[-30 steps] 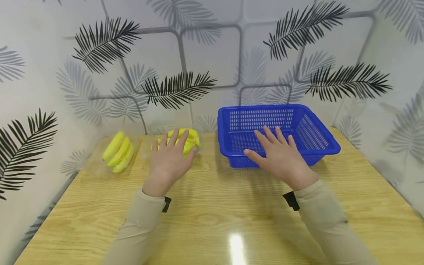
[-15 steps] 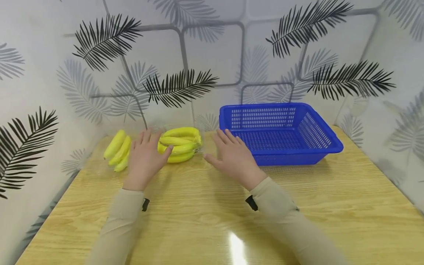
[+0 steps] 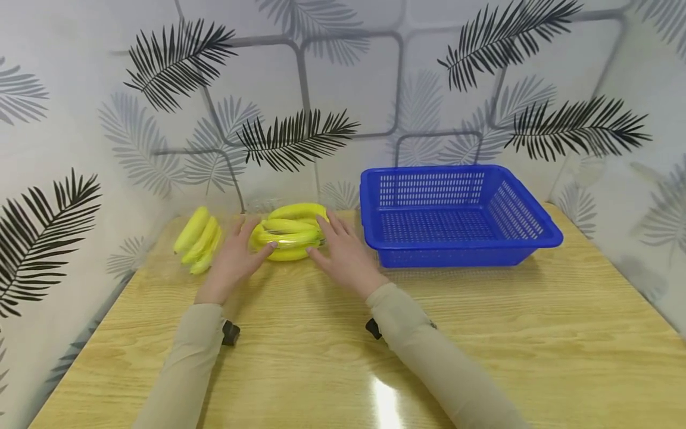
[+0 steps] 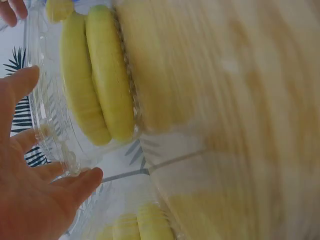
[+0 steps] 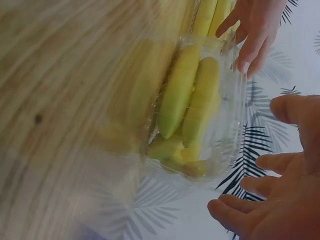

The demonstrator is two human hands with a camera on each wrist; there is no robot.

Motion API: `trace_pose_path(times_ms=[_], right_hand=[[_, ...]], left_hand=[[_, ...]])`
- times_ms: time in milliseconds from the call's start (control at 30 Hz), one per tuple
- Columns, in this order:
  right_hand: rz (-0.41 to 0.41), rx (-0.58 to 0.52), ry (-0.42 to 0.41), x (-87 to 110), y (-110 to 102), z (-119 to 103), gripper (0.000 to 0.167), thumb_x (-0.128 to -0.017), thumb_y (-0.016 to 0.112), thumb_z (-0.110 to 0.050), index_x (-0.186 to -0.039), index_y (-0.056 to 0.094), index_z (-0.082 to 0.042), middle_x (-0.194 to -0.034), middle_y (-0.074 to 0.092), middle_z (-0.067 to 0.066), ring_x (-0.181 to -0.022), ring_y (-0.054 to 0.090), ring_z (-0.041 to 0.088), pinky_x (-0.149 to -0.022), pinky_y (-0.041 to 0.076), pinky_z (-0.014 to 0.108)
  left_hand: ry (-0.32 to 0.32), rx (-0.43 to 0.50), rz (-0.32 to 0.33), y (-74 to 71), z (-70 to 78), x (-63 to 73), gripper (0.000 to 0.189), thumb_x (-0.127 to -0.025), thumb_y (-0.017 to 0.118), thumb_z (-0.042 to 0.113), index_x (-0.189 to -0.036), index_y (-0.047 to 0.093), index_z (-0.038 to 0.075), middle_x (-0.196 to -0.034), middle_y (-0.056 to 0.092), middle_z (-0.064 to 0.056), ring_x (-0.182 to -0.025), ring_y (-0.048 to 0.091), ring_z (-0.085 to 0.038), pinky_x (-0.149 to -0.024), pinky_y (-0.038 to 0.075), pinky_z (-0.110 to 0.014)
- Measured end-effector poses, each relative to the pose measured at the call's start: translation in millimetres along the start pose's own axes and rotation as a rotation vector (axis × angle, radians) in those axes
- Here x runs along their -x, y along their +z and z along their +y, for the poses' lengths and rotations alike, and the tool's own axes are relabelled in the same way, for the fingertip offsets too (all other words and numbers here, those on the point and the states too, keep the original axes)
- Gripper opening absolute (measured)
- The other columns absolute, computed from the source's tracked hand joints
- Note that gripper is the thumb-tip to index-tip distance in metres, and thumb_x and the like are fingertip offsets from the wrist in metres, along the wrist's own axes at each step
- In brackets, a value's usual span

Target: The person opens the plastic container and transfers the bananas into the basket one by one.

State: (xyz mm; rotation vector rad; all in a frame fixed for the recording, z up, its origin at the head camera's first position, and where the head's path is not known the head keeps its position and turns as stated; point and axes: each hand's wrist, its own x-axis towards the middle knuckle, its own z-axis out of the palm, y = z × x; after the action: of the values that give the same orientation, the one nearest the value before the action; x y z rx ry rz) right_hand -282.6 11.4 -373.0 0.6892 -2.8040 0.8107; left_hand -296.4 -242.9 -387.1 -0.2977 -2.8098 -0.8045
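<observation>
A clear plastic box (image 4: pixel 50 115) of yellow bananas (image 3: pixel 289 239) lies on the table near the wall. My left hand (image 3: pixel 231 262) is at its left end, thumb toward the front. In the left wrist view its spread fingers (image 4: pixel 82 187) are right at the box's end and the thumb overlaps the lid edge. Close to the right end is my right hand (image 3: pixel 347 255), fingers spread and slightly bent. The right wrist view shows a gap between these fingers (image 5: pixel 227 212) and the box. A second clear box of bananas (image 3: pixel 199 239) lies left of my left hand.
A blue plastic basket (image 3: pixel 461 255) with slotted walls stands to the right of my right hand. The wood-grain table (image 3: pixel 321 339) extends toward me. Behind it rises a pale wall (image 3: pixel 348 83) with a leaf pattern.
Both hands have moved left. The right hand has gone from in front of the blue basket to the right end of the banana box, the left hand from over that box to its left end.
</observation>
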Motion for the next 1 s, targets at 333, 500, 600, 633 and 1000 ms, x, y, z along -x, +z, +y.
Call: trace_pose_path(times_ms=[333,500,600,633,1000], right_hand=[[-0.09,-0.083,0.032,-4.4,7,11,0.07,-0.1,0.059,-0.033,-0.157,0.024,-0.012,-0.163,0.0,0.01,-0.141,0.028,0.041,-0.114,0.025,0.051],[-0.118,-0.043,0.01,2.1,3,7,0.067,-0.1,0.059,-0.03,-0.156,0.028,-0.011,-0.163,0.003,0.015,-0.136,0.036,0.041,-0.11,0.033,0.05],[-0.128,-0.003,-0.01,9.0,0,3,0.066,-0.099,0.06,-0.029,-0.155,0.029,-0.01,-0.162,0.005,0.019,-0.133,0.041,0.042,-0.107,0.038,0.049],[-0.13,0.009,-0.014,11.9,-1,2,0.066,-0.099,0.06,-0.029,-0.155,0.029,-0.009,-0.161,0.007,0.02,-0.133,0.041,0.042,-0.107,0.038,0.05],[-0.136,0.08,-0.086,41.5,-6,-7,0.069,-0.098,0.061,-0.029,-0.153,0.029,-0.003,-0.158,0.014,0.028,-0.113,0.058,0.041,-0.092,0.052,0.047]], left_hand=[[0.003,0.06,-0.065,-8.4,-0.7,-4.4,0.07,-0.096,0.064,0.035,-0.152,0.034,0.007,-0.155,0.025,-0.025,-0.139,0.027,-0.046,-0.11,0.026,-0.062],[0.001,0.034,-0.113,-14.9,4.7,1.8,0.068,-0.095,0.065,0.031,-0.15,0.036,0.002,-0.154,0.026,-0.026,-0.14,0.025,-0.046,-0.111,0.024,-0.061],[0.0,0.015,-0.144,-19.4,10.5,7.6,0.069,-0.095,0.066,0.03,-0.149,0.036,0.001,-0.153,0.028,-0.026,-0.139,0.026,-0.046,-0.111,0.025,-0.061],[0.0,0.013,-0.153,-20.7,12.9,9.7,0.069,-0.094,0.066,0.029,-0.149,0.035,0.001,-0.153,0.028,-0.027,-0.139,0.027,-0.046,-0.11,0.025,-0.061],[-0.011,-0.03,-0.211,-28.1,29.2,38.9,0.07,-0.096,0.064,0.032,-0.149,0.031,0.0,-0.152,0.026,-0.027,-0.135,0.033,-0.046,-0.107,0.032,-0.06]])
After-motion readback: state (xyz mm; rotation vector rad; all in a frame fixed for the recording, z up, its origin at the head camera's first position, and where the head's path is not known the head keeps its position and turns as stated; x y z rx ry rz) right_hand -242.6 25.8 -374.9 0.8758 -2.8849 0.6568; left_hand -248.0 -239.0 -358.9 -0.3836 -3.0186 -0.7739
